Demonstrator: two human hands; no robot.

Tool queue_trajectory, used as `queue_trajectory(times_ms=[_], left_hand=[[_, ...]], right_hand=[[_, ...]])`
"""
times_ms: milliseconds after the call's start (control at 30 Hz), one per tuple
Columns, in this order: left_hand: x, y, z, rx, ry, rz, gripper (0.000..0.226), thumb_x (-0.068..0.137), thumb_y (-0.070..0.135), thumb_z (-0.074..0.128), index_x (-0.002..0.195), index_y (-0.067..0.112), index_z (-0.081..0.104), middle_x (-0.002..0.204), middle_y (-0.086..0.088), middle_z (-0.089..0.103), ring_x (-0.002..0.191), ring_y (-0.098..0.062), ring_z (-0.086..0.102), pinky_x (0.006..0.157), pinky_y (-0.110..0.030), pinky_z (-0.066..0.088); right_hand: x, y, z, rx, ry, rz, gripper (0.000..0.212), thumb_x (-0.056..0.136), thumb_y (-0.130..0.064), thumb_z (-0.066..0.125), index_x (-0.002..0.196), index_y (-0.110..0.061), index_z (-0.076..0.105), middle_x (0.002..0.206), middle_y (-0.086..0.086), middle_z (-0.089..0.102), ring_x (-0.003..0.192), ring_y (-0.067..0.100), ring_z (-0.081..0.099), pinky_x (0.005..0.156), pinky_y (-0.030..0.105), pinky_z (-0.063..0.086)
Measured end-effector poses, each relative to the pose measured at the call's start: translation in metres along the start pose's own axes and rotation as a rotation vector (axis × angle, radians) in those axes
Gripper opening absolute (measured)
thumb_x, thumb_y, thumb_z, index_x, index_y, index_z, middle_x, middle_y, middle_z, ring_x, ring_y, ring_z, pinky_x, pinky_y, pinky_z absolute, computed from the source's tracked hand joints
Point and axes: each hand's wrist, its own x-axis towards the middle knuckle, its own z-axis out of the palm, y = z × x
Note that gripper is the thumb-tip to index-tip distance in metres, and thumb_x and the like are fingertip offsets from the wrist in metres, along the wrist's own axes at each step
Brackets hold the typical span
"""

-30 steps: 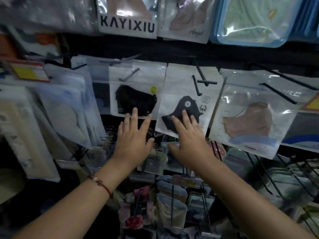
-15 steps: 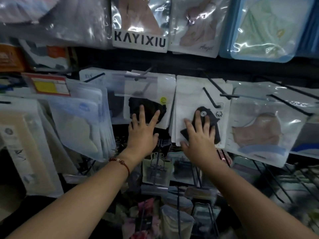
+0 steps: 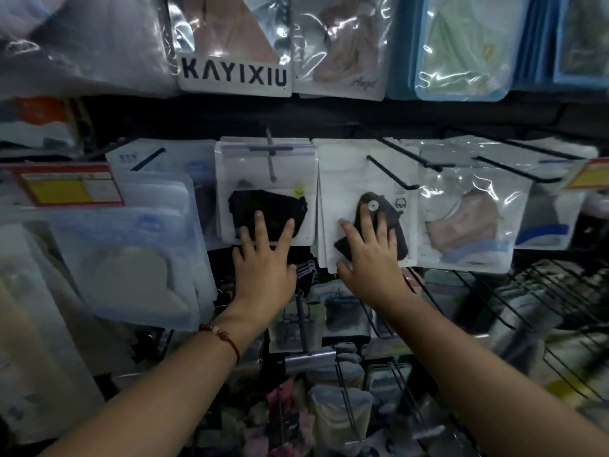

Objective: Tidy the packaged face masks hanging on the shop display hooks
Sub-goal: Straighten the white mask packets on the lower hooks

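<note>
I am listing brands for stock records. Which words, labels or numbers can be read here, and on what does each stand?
"KAYIXIU": white label of a top-row pack.
"Angel", roughly: script on the next pack, blurred.
Yellow price tags: print too blurred.
Marks on the valve-mask pack: too small.

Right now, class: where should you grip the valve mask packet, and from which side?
Pinch the valve mask packet at its free bottom edge, coming from below. It hangs flat from a hook, with neighbouring packets close on both sides. The right hand lies there, fingers flat.
</note>
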Motion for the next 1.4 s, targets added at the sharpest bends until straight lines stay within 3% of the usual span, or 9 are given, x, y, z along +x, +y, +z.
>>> queue_trajectory(times_ms=[200, 467, 833, 1033, 1200, 1400], left_hand=[[-0.021, 0.003, -0.007, 0.024, -0.067, 0.054, 0.079, 0.098, 0.049, 0.047, 0.159, 0.034, 0.000, 0.165, -0.016, -0.012, 0.151, -0.041, -0.004, 0.122, -0.056, 0.010], [-0.074, 0.023, -0.039, -0.055, -0.189, 0.008, 0.072, 0.098, 0.065, 0.029, 0.157, 0.039, -0.002, 0.166, -0.003, -0.018, 0.152, -0.028, -0.016, 0.124, -0.047, -0.005], [-0.157, 0.001, -0.085, -0.104, -0.049, -0.123, 0.069, 0.094, 0.071, 0.019, 0.156, 0.043, 0.013, 0.168, 0.004, 0.003, 0.153, -0.018, 0.002, 0.124, -0.043, 0.014], [-0.179, -0.049, -0.103, -0.049, 0.024, -0.166, 0.069, 0.092, 0.064, 0.026, 0.153, 0.031, 0.032, 0.162, -0.005, 0.027, 0.147, -0.026, 0.025, 0.117, -0.047, 0.032], [-0.185, -0.105, -0.117, -0.038, -0.032, -0.222, 0.072, 0.093, 0.063, 0.035, 0.158, 0.038, 0.013, 0.168, -0.001, 0.002, 0.154, -0.025, 0.003, 0.121, -0.044, 0.015], [-0.177, -0.161, -0.126, -0.037, 0.009, -0.177, 0.069, 0.098, 0.052, 0.047, 0.157, 0.033, 0.020, 0.167, -0.006, 0.008, 0.153, -0.028, 0.008, 0.121, -0.043, 0.016]], right_hand=[[-0.018, 0.000, -0.008, 0.034, -0.083, 0.004, 0.081, 0.093, -0.043, 0.054, 0.156, -0.029, 0.005, 0.164, 0.006, -0.010, 0.149, 0.034, -0.011, 0.121, 0.053, 0.002], [-0.044, 0.002, -0.049, 0.150, -0.310, -0.001, 0.076, 0.096, -0.063, 0.038, 0.157, -0.033, 0.004, 0.164, -0.002, -0.011, 0.150, 0.026, -0.013, 0.122, 0.047, -0.002], [-0.102, -0.053, -0.060, 0.453, -0.408, -0.172, 0.074, 0.094, -0.065, 0.035, 0.156, -0.037, 0.007, 0.164, -0.006, -0.010, 0.149, 0.020, -0.016, 0.121, 0.044, -0.003], [-0.117, -0.120, -0.073, 0.432, -0.356, -0.359, 0.077, 0.094, -0.067, 0.034, 0.155, -0.039, -0.002, 0.162, -0.011, -0.017, 0.148, 0.015, -0.022, 0.119, 0.039, -0.011], [-0.122, -0.181, -0.074, 0.399, -0.321, -0.443, 0.075, 0.097, -0.058, 0.040, 0.155, -0.036, -0.003, 0.162, -0.008, -0.018, 0.149, 0.020, -0.019, 0.118, 0.041, -0.011], [-0.111, -0.229, -0.065, 0.354, -0.329, -0.394, 0.075, 0.098, -0.050, 0.044, 0.156, -0.034, -0.001, 0.162, -0.006, -0.019, 0.149, 0.021, -0.019, 0.120, 0.042, -0.009]])
